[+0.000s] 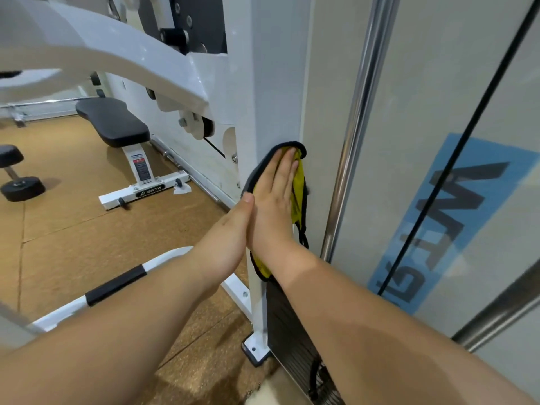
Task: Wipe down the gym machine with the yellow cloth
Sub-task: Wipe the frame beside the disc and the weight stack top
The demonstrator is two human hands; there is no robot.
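Observation:
A yellow cloth [298,188] with a dark hem is spread against the white upright post [271,92] of the gym machine. My right hand [276,197] lies flat on the cloth with straight fingers, pressing it to the post. My left hand [230,232] is flat too, its palm against the back edge of my right hand, thumb up. The cloth's lower end hangs below my right wrist.
A black padded bench [112,121] on a white base stands to the left on the brown floor [73,223]. A dumbbell [17,176] lies at far left. Right of the post run a chrome guide rod [355,135], a black cable [455,147] and a translucent panel with a blue label.

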